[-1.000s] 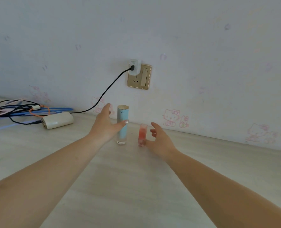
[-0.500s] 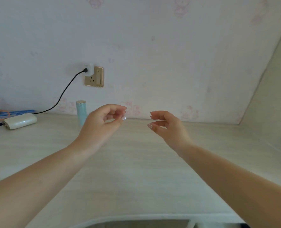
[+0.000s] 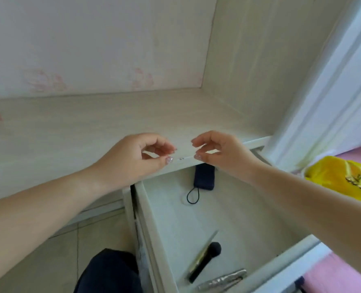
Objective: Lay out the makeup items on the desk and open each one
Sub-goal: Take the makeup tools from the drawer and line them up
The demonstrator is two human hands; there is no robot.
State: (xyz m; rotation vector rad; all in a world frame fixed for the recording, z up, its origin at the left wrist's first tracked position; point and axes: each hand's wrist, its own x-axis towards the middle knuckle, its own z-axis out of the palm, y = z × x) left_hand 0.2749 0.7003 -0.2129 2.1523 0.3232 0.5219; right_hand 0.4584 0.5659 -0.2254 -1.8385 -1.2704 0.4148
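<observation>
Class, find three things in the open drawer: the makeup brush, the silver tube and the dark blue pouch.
makeup brush (image 3: 205, 262): head view, middle of its handle.
silver tube (image 3: 222, 282): head view, mid-body.
dark blue pouch (image 3: 204, 179): head view, its visible front.

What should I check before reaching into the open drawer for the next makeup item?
1. Pale wooden drawer pulled out: ok.
2. Left hand holding nothing, fingers loosely curled: ok.
3. Right hand holding nothing: ok.
4. Black-headed makeup brush unobstructed in the drawer: ok.
5. Silver glitter tube reachable at the drawer front: ok.
6. Dark blue pouch fully visible: not ok, partly under the desk edge.
</observation>
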